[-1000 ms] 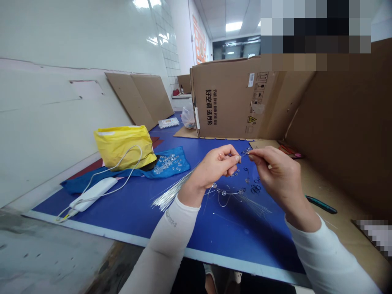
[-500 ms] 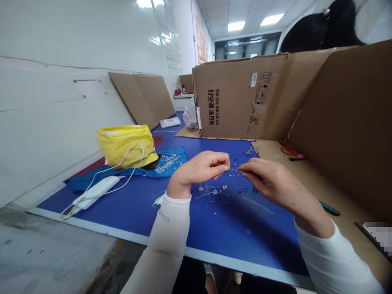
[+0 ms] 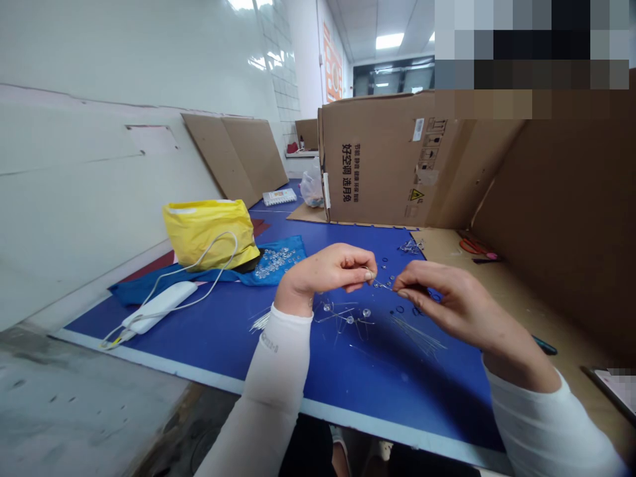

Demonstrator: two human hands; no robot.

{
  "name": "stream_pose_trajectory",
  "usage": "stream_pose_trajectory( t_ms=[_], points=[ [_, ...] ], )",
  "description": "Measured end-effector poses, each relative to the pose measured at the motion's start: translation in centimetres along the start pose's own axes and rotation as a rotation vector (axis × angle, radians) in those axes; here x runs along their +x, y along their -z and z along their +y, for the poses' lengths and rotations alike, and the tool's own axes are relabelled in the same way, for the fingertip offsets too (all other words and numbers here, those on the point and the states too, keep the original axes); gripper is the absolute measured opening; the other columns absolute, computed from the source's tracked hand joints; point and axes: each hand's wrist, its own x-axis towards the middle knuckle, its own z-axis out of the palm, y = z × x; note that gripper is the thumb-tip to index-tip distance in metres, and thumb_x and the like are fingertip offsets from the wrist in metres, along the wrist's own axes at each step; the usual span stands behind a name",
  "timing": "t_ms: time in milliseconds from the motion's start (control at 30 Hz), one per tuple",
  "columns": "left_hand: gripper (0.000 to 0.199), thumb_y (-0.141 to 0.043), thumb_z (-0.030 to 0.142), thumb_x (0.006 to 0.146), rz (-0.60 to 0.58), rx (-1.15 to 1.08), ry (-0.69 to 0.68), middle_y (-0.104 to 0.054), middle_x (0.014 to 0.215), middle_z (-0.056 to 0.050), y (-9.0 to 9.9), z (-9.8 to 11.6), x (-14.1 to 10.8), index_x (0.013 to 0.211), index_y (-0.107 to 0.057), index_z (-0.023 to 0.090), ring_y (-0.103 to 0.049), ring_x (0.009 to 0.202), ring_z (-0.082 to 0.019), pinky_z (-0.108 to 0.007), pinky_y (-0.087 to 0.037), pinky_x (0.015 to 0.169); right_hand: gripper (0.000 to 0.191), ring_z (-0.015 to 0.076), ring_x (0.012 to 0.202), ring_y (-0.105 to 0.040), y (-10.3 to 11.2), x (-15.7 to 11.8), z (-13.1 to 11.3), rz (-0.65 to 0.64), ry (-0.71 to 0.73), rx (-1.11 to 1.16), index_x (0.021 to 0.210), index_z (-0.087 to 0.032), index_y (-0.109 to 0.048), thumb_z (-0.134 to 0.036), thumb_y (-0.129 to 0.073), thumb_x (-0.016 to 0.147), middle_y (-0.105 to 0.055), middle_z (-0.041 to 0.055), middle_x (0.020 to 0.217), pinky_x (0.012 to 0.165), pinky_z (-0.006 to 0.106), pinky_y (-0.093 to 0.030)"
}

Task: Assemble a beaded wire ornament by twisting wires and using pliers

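Observation:
My left hand (image 3: 340,270) is closed in a pinch on a thin wire (image 3: 382,284) above the blue tabletop. The other end of this wire runs into the closed fingertips of my right hand (image 3: 440,291). Below my hands lie clear round beads (image 3: 350,320) with loose pieces of thin wire around them. A bundle of straight pale wires (image 3: 420,334) rests under my right hand, and another bundle (image 3: 261,321) sits beside my left sleeve. Small dark rings (image 3: 400,309) are scattered near my right fingers.
A yellow bag (image 3: 211,232) and a white power strip (image 3: 159,308) with its cord stand at left. Clear beads (image 3: 275,262) lie on a blue cloth. A large cardboard box (image 3: 377,165) closes off the back. Red-handled scissors (image 3: 474,246) lie on cardboard at right.
My right hand has moved slightly right and down, so the wire now slants downward between my hands. My left hand still pinches its end.

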Motion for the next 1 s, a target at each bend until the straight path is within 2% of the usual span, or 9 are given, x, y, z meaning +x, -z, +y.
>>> stream_pose_trajectory(
  t_ms=[133,333,467,600,767,933,1000],
  points=[
    [0.025,-0.062,0.036,0.095,-0.006,-0.021,-0.011,-0.054,0.062,0.003,0.0,-0.1,0.1,0.079,-0.06,0.016,-0.048,0.055,-0.009,-0.021,-0.04,0.054,0.015,0.0155,0.075,-0.069,0.1,-0.1,-0.1,-0.01,-0.068,0.056,0.092,-0.023,-0.073,-0.021,-0.059,0.097,-0.077,0.0029,0.086,0.069,0.027,-0.053],
    [0.023,-0.059,0.033,0.097,0.031,0.035,-0.043,-0.052,0.061,0.005,-0.1,0.4,-0.2,0.081,-0.057,0.017,-0.046,0.054,-0.008,-0.021,-0.038,0.056,0.018,0.0179,0.08,-0.071,-0.2,0.0,-0.3,-0.033,-0.258,0.212,0.091,-0.024,-0.079,-0.032,-0.064,0.094,-0.08,0.0035,0.09,0.073,0.029,-0.054],
    [0.023,-0.056,0.032,0.098,0.1,0.212,-0.039,-0.052,0.06,0.006,-0.4,1.1,-0.3,0.08,-0.057,0.018,-0.045,0.056,-0.009,-0.023,-0.037,0.059,0.024,0.0178,0.076,-0.069,-0.4,0.3,-0.3,-0.01,-0.367,0.27,0.083,-0.023,-0.079,-0.04,-0.065,0.092,-0.078,0.0028,0.083,0.069,0.03,-0.051],
    [0.016,-0.055,0.024,0.095,0.221,0.449,-0.056,-0.056,0.066,0.005,-1.3,1.8,-0.1,0.08,-0.057,0.019,-0.047,0.061,-0.01,-0.026,-0.033,0.063,0.022,0.0174,0.071,-0.066,-1.1,0.4,0.3,0.012,-0.402,0.204,0.079,-0.023,-0.078,-0.038,-0.065,0.089,-0.075,0.0023,0.078,0.066,0.03,-0.05],
    [0.015,-0.053,0.02,0.095,0.36,0.602,-0.054,-0.057,0.069,0.004,-2.7,2.0,0.2,0.08,-0.055,0.019,-0.045,0.063,-0.012,-0.028,-0.029,0.064,0.018,0.0184,0.073,-0.065,-2.2,0.3,0.7,0.087,-0.368,-0.019,0.084,-0.022,-0.076,-0.026,-0.06,0.092,-0.075,0.0024,0.083,0.068,0.033,-0.047],
    [0.016,-0.051,0.022,0.099,0.454,0.654,-0.044,-0.059,0.073,0.002,-3.5,2.0,0.3,0.085,-0.057,0.019,-0.05,0.067,-0.014,-0.029,-0.031,0.066,0.015,0.0248,0.089,-0.064,-2.1,0.3,0.4,0.185,-0.199,-0.266,0.091,-0.021,-0.078,-0.025,-0.064,0.096,-0.075,0.0059,0.091,0.081,0.039,-0.048],
    [0.016,-0.051,0.023,0.099,0.467,0.659,-0.049,-0.06,0.073,0.002,-3.6,2.0,0.4,0.085,-0.057,0.019,-0.05,0.067,-0.014,-0.029,-0.032,0.066,0.016,0.0254,0.088,-0.062,-2.0,0.3,0.4,0.214,-0.143,-0.323,0.092,-0.02,-0.079,-0.025,-0.065,0.097,-0.075,0.007,0.089,0.081,0.04,-0.047]
  ],
)
